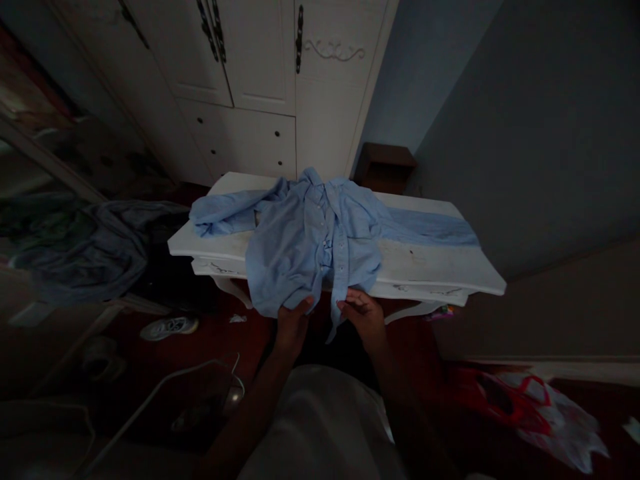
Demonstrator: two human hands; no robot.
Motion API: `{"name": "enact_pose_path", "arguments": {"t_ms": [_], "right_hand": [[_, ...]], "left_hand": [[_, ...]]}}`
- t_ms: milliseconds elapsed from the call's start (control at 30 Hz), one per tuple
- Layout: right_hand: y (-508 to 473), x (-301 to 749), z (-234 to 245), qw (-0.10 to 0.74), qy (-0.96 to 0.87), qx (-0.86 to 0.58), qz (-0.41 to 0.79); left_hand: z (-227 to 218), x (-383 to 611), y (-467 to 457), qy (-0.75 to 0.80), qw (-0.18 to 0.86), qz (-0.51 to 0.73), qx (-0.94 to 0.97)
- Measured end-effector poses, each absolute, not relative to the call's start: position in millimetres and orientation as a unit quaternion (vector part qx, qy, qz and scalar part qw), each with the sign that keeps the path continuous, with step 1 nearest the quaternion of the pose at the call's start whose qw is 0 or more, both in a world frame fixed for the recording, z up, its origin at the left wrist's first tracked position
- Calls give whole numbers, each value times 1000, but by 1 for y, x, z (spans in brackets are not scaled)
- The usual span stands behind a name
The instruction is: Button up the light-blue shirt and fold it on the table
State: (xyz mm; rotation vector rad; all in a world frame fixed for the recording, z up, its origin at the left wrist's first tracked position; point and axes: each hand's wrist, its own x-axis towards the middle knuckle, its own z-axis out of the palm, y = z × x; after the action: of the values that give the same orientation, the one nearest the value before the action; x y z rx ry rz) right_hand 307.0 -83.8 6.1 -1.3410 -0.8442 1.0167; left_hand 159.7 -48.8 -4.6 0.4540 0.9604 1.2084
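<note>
A light blue button-up shirt point(285, 247) lies front side up across a white table point(425, 263), its collar toward the far edge. One sleeve is bunched at the left; the other stretches flat to the right. The lower hem hangs over the near edge of the table. My left hand point(294, 321) pinches the hem of the left front panel. With thumb and fingers, my right hand point(364, 319) grips the button-strip edge of the right panel near its bottom. Between the hands the two front panels are apart at the hem.
Behind the table stands a white wardrobe point(260, 80), with a brown wooden box point(385, 163) to its right. Clothes point(95, 247) hang in a heap at the left. A shoe point(170, 328), a white cable point(165, 383) and a red-and-white plastic bag point(545, 413) are on the floor.
</note>
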Motion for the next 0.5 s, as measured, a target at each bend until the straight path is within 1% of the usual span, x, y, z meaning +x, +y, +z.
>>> {"name": "enact_pose_path", "arguments": {"t_ms": [167, 267, 400, 500], "right_hand": [[-85, 300, 13, 603, -355, -575, 423], [-87, 296, 16, 609, -362, -587, 391], [-89, 292, 17, 597, -376, -626, 331], [-90, 288, 16, 593, -376, -635, 322]], "left_hand": [[7, 179, -55, 408, 717, 522, 216], [13, 185, -57, 437, 689, 531, 230], [15, 189, -59, 473, 641, 555, 239], [15, 191, -61, 485, 628, 557, 246]]}}
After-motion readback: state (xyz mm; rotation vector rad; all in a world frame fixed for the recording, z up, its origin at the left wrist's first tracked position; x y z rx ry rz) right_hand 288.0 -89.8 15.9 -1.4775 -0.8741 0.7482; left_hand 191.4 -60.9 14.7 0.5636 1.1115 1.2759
